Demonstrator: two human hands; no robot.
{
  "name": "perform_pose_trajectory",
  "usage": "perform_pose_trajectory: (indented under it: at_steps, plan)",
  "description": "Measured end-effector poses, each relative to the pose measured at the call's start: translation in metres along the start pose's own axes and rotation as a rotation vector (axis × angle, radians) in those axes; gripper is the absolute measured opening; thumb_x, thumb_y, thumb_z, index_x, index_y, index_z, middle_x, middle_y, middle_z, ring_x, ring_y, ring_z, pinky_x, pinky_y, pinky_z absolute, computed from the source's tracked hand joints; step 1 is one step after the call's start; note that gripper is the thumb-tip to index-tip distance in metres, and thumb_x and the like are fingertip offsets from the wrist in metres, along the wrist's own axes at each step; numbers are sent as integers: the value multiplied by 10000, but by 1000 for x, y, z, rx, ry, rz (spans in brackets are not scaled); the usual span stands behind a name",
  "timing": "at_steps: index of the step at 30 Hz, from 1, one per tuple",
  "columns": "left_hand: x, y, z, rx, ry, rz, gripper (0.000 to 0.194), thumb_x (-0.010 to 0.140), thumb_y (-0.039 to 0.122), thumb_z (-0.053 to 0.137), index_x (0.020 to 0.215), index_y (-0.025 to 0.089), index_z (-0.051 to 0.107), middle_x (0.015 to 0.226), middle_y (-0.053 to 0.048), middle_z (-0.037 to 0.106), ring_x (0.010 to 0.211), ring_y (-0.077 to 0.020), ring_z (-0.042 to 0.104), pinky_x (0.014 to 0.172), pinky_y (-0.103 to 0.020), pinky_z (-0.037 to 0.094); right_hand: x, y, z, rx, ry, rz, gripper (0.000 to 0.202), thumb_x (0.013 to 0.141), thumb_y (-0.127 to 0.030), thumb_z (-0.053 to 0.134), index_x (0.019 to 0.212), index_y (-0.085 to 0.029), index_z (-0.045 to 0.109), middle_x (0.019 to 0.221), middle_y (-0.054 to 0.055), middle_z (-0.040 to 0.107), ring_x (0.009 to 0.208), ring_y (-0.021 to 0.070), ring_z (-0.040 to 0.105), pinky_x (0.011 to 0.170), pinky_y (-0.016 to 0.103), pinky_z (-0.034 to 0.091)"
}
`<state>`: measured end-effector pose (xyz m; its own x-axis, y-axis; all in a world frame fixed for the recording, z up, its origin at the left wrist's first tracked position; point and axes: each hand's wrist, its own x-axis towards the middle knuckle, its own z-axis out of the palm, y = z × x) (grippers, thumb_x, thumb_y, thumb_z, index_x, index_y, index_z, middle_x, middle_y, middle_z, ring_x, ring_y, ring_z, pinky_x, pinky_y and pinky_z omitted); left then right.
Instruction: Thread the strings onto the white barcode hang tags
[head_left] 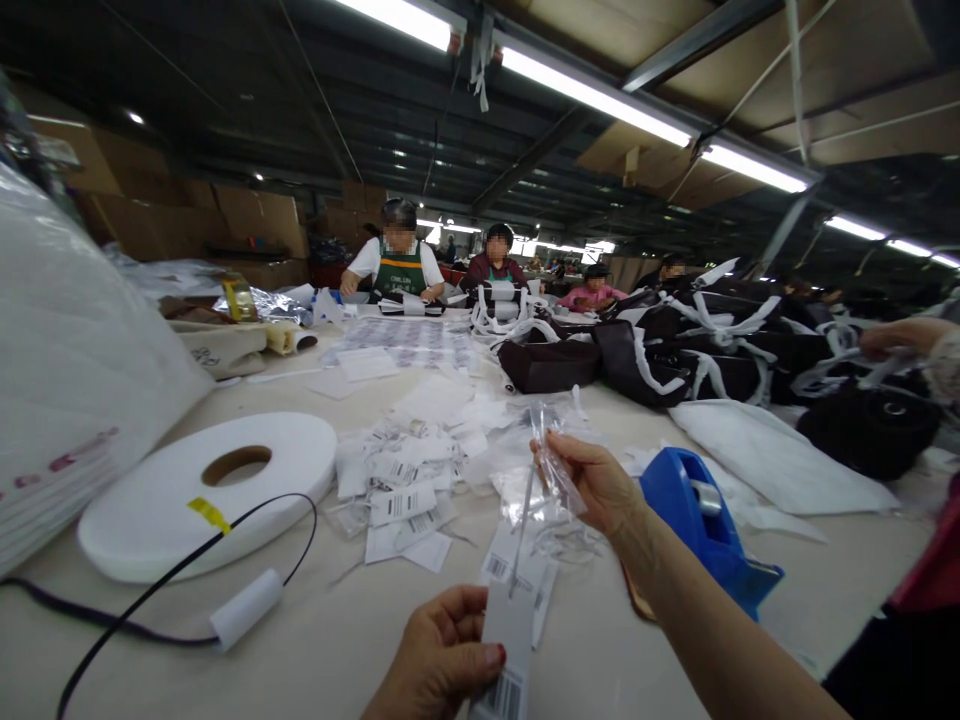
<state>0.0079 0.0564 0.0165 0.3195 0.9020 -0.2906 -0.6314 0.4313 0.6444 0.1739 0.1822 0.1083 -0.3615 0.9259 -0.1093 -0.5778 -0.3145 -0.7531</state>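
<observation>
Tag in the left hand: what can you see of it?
The tag is a flat, narrow, whitish rectangle that looks like card, with a barcode near its lower end. It sits low in the picture, gripped by the left hand, which hides part of it. A thin strand runs from its upper end toward the right hand.

A single camera, worn on the person's head, looks forward and down over the pale surface (322, 640). The left hand (446, 645) and right hand (596, 482) are close to it, low in the view. Its wide sweep reaches a green-aproned co-worker (401, 272) across the surface and, above, the ceiling lights (592, 96).
</observation>
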Motion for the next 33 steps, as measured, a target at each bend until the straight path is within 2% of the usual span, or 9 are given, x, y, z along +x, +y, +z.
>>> perform_pose_trajectory:
  at_steps: [11, 16, 21, 23, 25, 26, 29, 31, 33]
  plan:
    - [1, 5, -5, 43, 108, 48, 271, 423, 149, 821, 636, 118, 656, 580, -58, 699, 538, -161, 635, 547, -234, 458, 16, 14, -2, -40, 107, 2, 91, 654, -71, 667, 630, -155, 639, 592, 19, 708, 503, 124, 638, 467, 180, 529]
    - [0, 12, -8, -68, 227, 77, 281, 416, 143, 807, 656, 113, 664, 569, -65, 700, 509, -178, 634, 541, -269, 480, 19, 18, -12, -57, 185, -29, 78, 594, -125, 735, 616, -151, 665, 738, 36, 742, 560, 107, 644, 504, 151, 514]
    - [1, 23, -16, -193, 488, 221, 302, 395, 109, 791, 663, 129, 652, 570, -37, 706, 491, -156, 620, 498, -241, 478, -22, 35, -10, -96, 187, 31, 146, 524, -190, 810, 601, -166, 688, 698, 8, 728, 556, 91, 617, 518, 149, 480]
    - [0, 26, -17, -166, 501, 273, 286, 435, 118, 776, 693, 127, 653, 593, -31, 711, 498, -143, 614, 505, -230, 482, -46, 50, -3, -129, 143, 119, 229, 508, -223, 825, 682, -125, 713, 663, 43, 710, 514, 92, 587, 494, 167, 459]
    - [-2, 28, -15, -121, 490, 331, 250, 481, 130, 760, 706, 127, 650, 606, -20, 710, 527, -134, 616, 533, -220, 490, -66, 68, 3, -225, 26, 257, 299, 545, -270, 809, 798, -136, 722, 655, 44, 693, 514, 92, 578, 503, 175, 432]
    - [-3, 28, -14, -101, 488, 356, 234, 496, 135, 754, 705, 129, 647, 604, -13, 707, 543, -133, 617, 549, -217, 494, -72, 78, 5, -278, 2, 253, 227, 553, -271, 804, 721, -142, 723, 736, 55, 699, 516, 88, 580, 490, 174, 414]
    - [-6, 26, -9, -44, 505, 408, 207, 526, 153, 742, 705, 139, 639, 595, 0, 699, 545, -129, 609, 550, -210, 493, -78, 104, 7, -321, -53, 229, 175, 568, -282, 796, 544, -148, 686, 825, 64, 693, 512, 83, 584, 457, 169, 378]
    - [-8, 25, -6, -9, 521, 432, 202, 533, 166, 740, 704, 147, 636, 585, 7, 694, 529, -130, 603, 531, -208, 486, -76, 115, 6, -225, -83, 271, 190, 568, -305, 795, 557, -151, 686, 759, 60, 695, 474, 72, 559, 449, 168, 370]
    - [-8, 25, -4, 23, 535, 458, 195, 534, 179, 740, 697, 149, 636, 584, 8, 690, 535, -134, 605, 523, -203, 478, -74, 120, 8, -134, -49, 341, 187, 547, -299, 810, 595, -156, 698, 733, 58, 709, 469, 73, 559, 479, 177, 393]
